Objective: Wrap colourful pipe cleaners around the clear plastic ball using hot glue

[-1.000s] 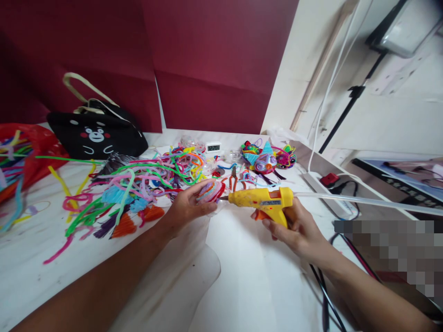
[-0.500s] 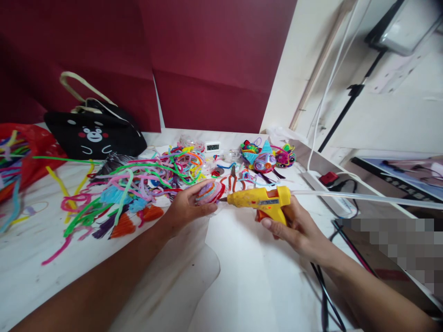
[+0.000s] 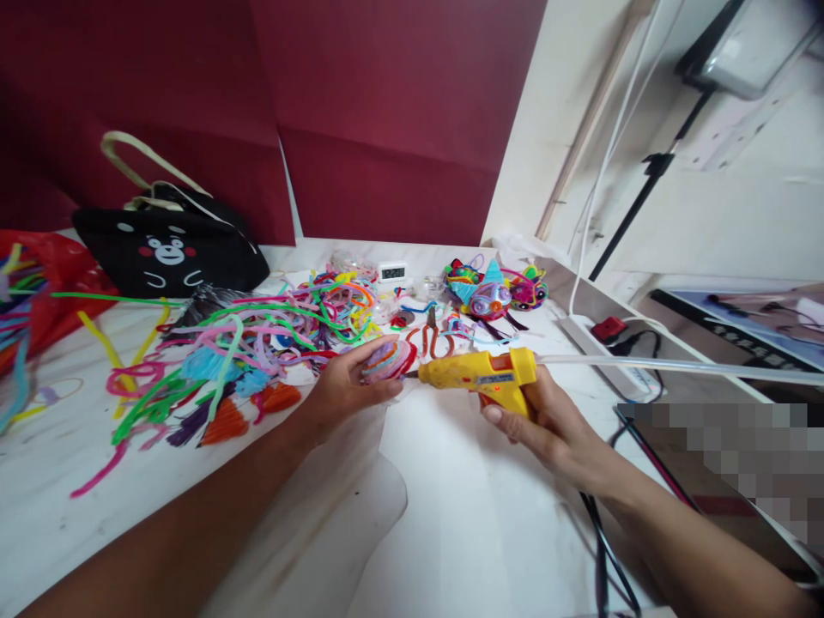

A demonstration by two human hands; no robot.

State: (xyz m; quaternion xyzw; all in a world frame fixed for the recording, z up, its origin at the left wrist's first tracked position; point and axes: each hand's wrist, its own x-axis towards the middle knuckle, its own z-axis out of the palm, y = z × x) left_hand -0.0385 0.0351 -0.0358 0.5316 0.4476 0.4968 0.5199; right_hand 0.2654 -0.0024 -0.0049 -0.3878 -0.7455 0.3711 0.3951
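Note:
A small rounded piece wrapped in colourful fuzzy strips (image 3: 389,360) is held between the thumb and fingers of my left hand (image 3: 344,384). My right hand (image 3: 547,418) grips a yellow glue gun (image 3: 480,374) by its handle, with fingers around the orange trigger. The gun's nozzle points left and meets the right side of the wrapped piece; whether it truly touches is hard to tell. A clear glue stick (image 3: 618,367) runs out of the back of the gun to the right.
Tangled pipe cleaners (image 3: 289,313) and orange tassels (image 3: 225,422) lie left. Beyond are a black bag (image 3: 171,253), small clock (image 3: 392,272), pliers (image 3: 431,330) and finished colourful figures (image 3: 490,296). A power strip (image 3: 605,356) is at right, near black cables (image 3: 598,541).
The whole view has shifted slightly. Both hands keep their holds, and the glue gun and wrapped piece remain close together.

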